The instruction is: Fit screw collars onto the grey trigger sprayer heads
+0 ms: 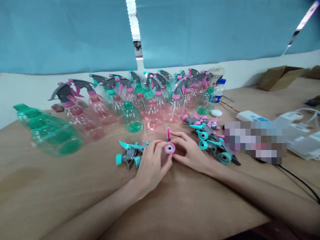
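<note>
Between both hands I hold a pink and grey spray trigger head (170,148), its round pink collar facing me and its pink trigger lever pointing up. My left hand (153,158) pinches the collar from the left. The fingers of my right hand (188,150) close on it from the right. Next to my left hand lie turquoise and grey spray heads (130,155), partly hidden by that hand. A pile of turquoise and pink spray heads (211,143) lies just right of my right hand.
Behind the hands stand pink and green bottles, several with spray heads, such as a pink bottle (175,108). Green bottles (53,133) cluster at the left. A Pepsi bottle (219,90), white power strip (252,116), adapters (303,133) and cardboard box (277,77) are at the right.
</note>
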Demonstrator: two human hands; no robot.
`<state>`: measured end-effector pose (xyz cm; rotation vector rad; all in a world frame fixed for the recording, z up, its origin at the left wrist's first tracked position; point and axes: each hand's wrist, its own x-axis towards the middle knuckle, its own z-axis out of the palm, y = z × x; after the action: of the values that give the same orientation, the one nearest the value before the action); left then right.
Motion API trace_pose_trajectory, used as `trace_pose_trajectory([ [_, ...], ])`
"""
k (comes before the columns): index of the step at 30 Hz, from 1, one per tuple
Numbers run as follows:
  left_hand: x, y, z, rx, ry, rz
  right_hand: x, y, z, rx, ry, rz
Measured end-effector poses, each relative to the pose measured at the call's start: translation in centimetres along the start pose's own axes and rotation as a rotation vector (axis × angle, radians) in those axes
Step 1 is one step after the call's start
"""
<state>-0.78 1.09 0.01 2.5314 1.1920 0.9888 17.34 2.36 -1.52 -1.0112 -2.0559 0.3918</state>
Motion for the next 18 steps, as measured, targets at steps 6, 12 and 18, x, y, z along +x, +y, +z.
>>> trace_pose_trajectory([
  [6, -0.30, 0.00, -0.07, 0.031, 0.024, 0.035, -0.10, -0.20, -0.24, -0.005, -0.018, 0.007],
  [12, -0.13, 0.03, -0.14, 0.127, -0.007, 0.032, -0.17, -0.09, -0.35, 0.006, -0.012, 0.014],
  [18, -0.17, 0.23, -0.24, 0.211, -0.004, 0.055, -0.17, -0.06, -0.41, 0.002, 0.087, 0.012],
])
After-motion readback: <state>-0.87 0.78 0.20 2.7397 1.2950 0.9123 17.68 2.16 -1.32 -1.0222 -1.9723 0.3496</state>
